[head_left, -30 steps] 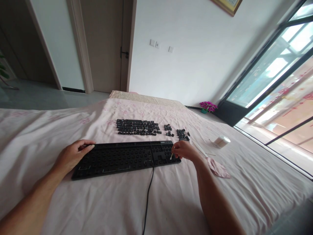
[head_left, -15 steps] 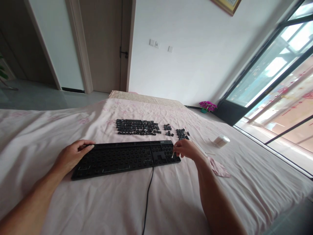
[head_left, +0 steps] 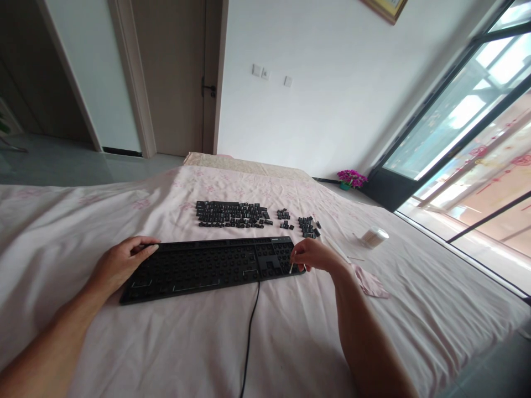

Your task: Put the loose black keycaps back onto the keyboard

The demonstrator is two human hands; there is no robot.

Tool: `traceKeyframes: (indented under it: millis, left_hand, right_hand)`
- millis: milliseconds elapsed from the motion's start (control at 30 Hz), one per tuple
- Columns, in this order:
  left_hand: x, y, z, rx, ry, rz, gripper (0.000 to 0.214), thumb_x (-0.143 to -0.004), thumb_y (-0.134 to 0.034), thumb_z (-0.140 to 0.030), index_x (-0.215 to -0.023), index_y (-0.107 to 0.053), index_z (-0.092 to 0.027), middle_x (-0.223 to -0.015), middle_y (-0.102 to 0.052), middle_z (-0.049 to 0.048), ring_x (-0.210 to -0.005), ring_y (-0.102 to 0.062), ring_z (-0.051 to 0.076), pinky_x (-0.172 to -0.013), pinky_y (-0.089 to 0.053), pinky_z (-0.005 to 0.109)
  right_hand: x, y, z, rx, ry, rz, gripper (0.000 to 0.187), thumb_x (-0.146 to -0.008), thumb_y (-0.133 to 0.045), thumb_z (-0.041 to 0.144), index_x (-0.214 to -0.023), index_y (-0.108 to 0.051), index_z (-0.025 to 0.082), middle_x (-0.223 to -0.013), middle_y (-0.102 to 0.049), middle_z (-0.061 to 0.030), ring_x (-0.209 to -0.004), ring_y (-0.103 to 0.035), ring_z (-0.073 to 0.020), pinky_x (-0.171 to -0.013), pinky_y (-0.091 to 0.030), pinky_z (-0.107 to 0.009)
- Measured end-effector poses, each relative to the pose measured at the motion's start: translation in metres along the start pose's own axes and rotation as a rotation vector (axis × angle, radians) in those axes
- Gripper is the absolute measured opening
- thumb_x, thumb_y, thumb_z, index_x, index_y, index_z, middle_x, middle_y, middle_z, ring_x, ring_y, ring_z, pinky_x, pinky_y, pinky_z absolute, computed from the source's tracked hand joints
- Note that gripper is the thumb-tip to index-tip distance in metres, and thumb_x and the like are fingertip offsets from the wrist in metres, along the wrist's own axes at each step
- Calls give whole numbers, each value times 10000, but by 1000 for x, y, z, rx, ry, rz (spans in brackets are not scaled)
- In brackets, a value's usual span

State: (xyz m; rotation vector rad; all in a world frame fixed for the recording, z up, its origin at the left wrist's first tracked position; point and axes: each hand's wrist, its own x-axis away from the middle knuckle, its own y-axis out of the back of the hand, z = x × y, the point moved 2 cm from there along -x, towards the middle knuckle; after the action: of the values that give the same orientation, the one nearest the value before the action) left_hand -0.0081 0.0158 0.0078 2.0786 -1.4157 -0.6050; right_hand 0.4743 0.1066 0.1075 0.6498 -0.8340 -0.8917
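A black keyboard (head_left: 199,267) with its keycaps off lies across the pink bedsheet. My left hand (head_left: 126,258) grips its upper left edge, thumb on top, with the fingers partly hidden behind. At the number-pad end, my right hand (head_left: 310,255) pinches a thin cotton swab (head_left: 291,268), its lower tip down among the bare key posts. Loose black keycaps (head_left: 232,213) lie in rows beyond the keyboard, with smaller groups to the right.
To the right stand a clear round tub of swabs (head_left: 375,237) and a crumpled pink cloth (head_left: 370,281). A loose swab (head_left: 355,258) lies near the cloth. The keyboard's cable (head_left: 250,337) runs toward me over the sheet (head_left: 191,342).
My right hand has shifted slightly down and left, and the swab's tip sits a little lower on the number pad. My left hand keeps its hold on the keyboard.
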Motion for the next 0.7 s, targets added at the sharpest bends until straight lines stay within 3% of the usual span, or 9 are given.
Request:
traceKeyframes:
  millis: [233, 400, 500, 700]
  left_hand:
    - [0, 0, -1, -20, -7, 4, 474, -797, -545, -595, -1101, -654, -248, -912, -720, -5, -809, -653, 186, -700, -472, 233]
    - [-2, -1, 3, -25, -9, -1, 486, -792, -539, -607, -1097, -663, -250, -913, -727, -1, -798, -657, 194, -689, -479, 239]
    - [-2, -1, 3, -30, -13, -9, 484, -793, -537, -602, -1095, -668, -247, -915, -728, 4, -802, -657, 199, -703, -480, 247]
    - [-1, -1, 1, -3, -8, -6, 470, -792, -546, -585, -1092, -668, -245, -905, -733, 5, -810, -664, 204, -694, -486, 245]
  right_hand:
    - [9, 14, -5, 279, -121, -93, 169, -704, -572, 237, -661, -730, 197, -555, -678, 4, -511, -629, -120, -484, -380, -185]
    - [10, 17, -4, 350, -142, -137, 168, -703, -575, 221, -637, -729, 205, -540, -670, 6, -503, -623, -119, -505, -383, -194]
    - [4, 15, -2, 257, -75, -166, 184, -739, -560, 244, -687, -731, 198, -569, -680, 6, -493, -617, -112, -511, -400, -192]
    - [-18, -5, 8, -14, 45, -407, 282, -847, -512, 369, -889, -723, 186, -667, -696, -3, -518, -613, -114, -501, -413, -193]
